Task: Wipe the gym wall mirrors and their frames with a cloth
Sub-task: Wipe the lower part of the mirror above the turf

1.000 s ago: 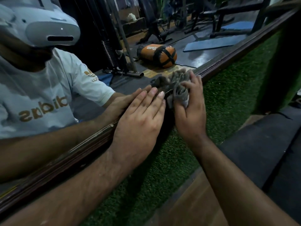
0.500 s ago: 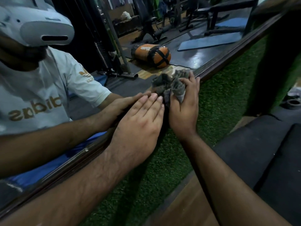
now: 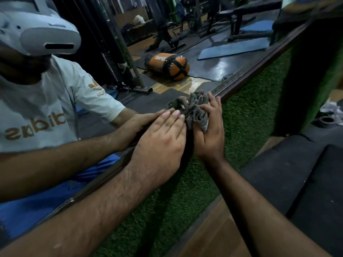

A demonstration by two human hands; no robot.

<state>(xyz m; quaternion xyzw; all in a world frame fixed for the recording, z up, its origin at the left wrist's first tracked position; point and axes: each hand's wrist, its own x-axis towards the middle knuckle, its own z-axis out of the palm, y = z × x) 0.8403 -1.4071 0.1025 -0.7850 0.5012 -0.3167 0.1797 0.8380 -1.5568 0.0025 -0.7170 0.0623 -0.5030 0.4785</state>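
A wall mirror fills the upper left, edged below by a dark brown wooden frame that runs diagonally from lower left to upper right. My right hand grips a crumpled grey cloth and holds it against the frame's edge. My left hand lies flat beside it, fingers straight, pressing on the frame and the lower edge of the glass. The mirror reflects both hands and the cloth.
Green artificial turf covers the wall under the frame. Black rubber mats and a strip of wooden floor lie to the right. The mirror reflects a person in a headset, an orange bag, blue mats and gym machines.
My right hand with the cloth has slid a little down-left along the frame toward my left hand. The left hand has stayed flat in place.
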